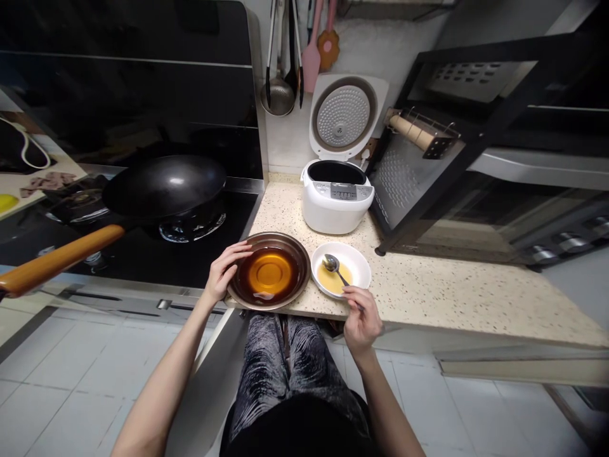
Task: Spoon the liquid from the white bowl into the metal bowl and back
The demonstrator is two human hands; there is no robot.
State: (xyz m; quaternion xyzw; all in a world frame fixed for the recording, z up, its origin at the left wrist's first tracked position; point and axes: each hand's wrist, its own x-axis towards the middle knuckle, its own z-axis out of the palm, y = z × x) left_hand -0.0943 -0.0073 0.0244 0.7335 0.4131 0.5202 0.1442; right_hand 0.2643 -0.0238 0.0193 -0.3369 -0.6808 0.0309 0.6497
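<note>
My left hand (223, 270) lies at the left rim of a wide, shallow bowl (301, 289), its fingers stretched over the edge. Dark amber liquid (269, 271) fills the middle of that bowl. Just to its right stands a smaller white bowl (360, 270) with a shallow layer of yellow liquid (328, 279). Between its closed fingers, my right hand (364, 317) grips the handle of a metal spoon (332, 263). The spoon's head is inside the white bowl, over the yellow liquid.
Behind the bowls stands a white rice cooker (337, 212) with its lid raised. A black wok (166, 184) sits on the stove at left, its wooden handle (61, 260) jutting toward me. An oven on a black rack (523, 209) occupies the right. Utensils (280, 95) hang behind.
</note>
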